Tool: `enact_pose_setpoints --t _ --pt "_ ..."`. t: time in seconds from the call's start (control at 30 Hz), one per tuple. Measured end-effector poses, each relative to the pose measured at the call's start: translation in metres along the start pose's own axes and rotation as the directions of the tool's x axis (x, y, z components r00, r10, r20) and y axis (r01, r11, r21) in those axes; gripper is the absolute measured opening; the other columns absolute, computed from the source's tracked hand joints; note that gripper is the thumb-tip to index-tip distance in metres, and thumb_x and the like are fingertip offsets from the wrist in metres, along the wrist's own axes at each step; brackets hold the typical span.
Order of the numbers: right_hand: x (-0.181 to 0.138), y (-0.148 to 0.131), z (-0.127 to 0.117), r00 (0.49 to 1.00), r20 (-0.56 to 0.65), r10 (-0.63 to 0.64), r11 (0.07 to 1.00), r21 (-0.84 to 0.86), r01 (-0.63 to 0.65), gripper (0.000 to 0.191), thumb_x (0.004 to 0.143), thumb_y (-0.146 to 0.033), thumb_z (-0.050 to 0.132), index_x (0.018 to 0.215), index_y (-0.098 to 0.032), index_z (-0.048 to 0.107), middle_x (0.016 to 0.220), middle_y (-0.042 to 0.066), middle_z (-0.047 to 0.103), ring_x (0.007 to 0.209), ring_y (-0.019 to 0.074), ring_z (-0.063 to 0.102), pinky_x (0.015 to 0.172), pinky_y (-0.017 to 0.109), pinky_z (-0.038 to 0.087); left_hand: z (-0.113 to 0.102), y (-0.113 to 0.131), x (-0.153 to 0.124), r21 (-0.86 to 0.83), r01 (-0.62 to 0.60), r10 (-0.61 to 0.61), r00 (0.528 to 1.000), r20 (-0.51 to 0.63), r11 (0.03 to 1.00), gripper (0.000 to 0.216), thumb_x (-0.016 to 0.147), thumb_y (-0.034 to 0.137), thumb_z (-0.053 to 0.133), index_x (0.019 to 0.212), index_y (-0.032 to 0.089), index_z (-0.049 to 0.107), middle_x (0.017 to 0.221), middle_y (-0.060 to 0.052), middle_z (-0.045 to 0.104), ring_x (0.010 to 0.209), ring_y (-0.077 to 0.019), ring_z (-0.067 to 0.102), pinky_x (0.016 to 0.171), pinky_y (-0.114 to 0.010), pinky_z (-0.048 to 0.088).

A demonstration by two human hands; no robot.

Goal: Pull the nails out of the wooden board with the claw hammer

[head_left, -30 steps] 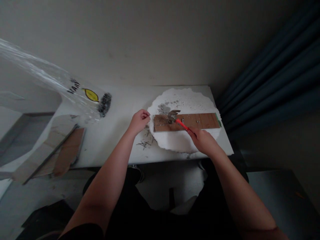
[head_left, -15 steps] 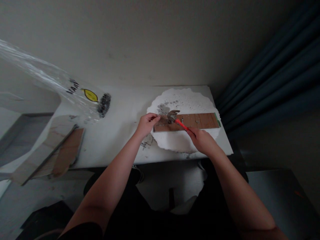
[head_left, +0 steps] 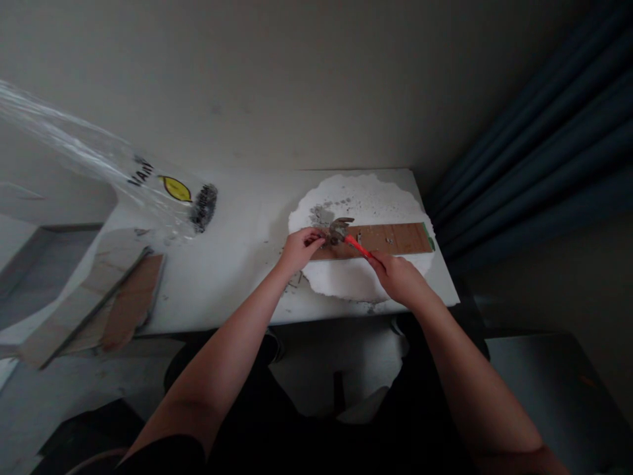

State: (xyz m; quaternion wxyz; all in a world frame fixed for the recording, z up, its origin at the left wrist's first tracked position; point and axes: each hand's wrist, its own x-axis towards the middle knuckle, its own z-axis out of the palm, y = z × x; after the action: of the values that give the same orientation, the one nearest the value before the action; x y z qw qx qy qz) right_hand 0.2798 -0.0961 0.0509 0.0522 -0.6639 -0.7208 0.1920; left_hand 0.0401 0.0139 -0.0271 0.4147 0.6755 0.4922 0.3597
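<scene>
My right hand point(head_left: 398, 274) is wrapped round the red handle of a claw hammer point(head_left: 357, 245). The hammer's dark metal head is over the left part of a brown wooden board point(head_left: 403, 239). My left hand point(head_left: 304, 247) is closed in a pinch at the board's left end, close beside the hammer head. Whatever lies between its fingertips is too small to make out. The board rests on a white, ragged-edged round mat point(head_left: 341, 284). Dark bits point(head_left: 322, 214) are scattered on the mat behind the board.
A clear plastic bag point(head_left: 163, 188) with a yellow printed shape and a dark mass at its end lies at the left of the white table point(head_left: 237, 264). Broken boards point(head_left: 131, 303) overhang the front left edge. Small nail-like pieces point(head_left: 295, 282) lie near the mat. A dark curtain point(head_left: 544, 145) hangs right.
My left hand has moved right along the board, closer to the hammer head, and covers more of the board's left end. The hammer and right hand have hardly moved.
</scene>
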Motion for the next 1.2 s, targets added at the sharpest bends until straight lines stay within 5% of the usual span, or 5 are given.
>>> enact_pose_setpoints --t 1.2 --pt "0.0009 0.0011 0.0020 1.000 -0.006 0.012 1.000 -0.006 -0.012 0.042 0.106 -0.042 0.035 0.125 -0.021 0.066 0.104 0.014 0.076 0.090 0.0279 0.071 0.072 0.032 0.045 0.0028 -0.0026 -0.0052 0.220 -0.178 0.181 0.983 0.007 0.959 0.011 0.090 0.027 0.064 0.093 0.019 0.069 0.091 -0.004 0.074 0.082 -0.0173 0.068 0.079 -0.031 0.052"
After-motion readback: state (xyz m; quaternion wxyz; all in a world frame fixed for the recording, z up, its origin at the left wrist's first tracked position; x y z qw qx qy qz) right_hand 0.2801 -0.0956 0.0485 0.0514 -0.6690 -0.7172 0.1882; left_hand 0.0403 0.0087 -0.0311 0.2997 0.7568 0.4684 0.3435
